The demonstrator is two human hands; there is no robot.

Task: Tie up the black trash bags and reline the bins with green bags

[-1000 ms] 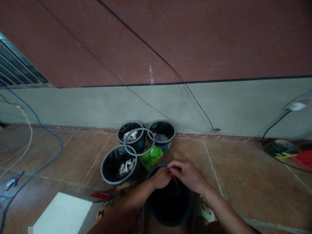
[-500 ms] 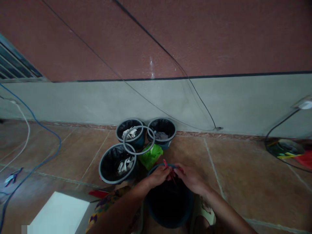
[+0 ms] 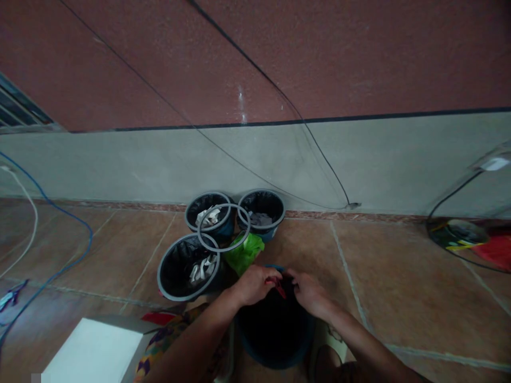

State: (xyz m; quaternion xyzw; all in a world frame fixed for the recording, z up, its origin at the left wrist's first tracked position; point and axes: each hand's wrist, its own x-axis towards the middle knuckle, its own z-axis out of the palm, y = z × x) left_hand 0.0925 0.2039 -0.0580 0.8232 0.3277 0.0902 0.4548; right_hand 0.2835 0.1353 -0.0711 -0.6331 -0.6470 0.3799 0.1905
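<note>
A dark bin (image 3: pixel 275 361) with a bluish rim stands directly in front of me, its inside very dark. My left hand (image 3: pixel 253 284) is closed over the far left of the rim, gripping a small red strip (image 3: pixel 280 290) that hangs over the opening. Across from it, my right hand (image 3: pixel 309 292) has its fingers curled at the far right of the rim; what they pinch, perhaps dark liner, is hard to make out. Just beyond my left hand lies a bright green plastic bag (image 3: pixel 245 252).
A bin at front left (image 3: pixel 162 284), one behind it (image 3: pixel 187 221) and one at back right (image 3: pixel 282 215) have black liners and pale scraps inside. A loose grey ring (image 3: pixel 199 234) rests across them. A white box (image 3: pixel 93 346) stands left; a blue cable (image 3: pixel 85 226) crosses the floor.
The red strip, which stuck up between my hands, now hangs down from my left hand. My right hand has come off its red piece and moved slightly down along the rim.
</note>
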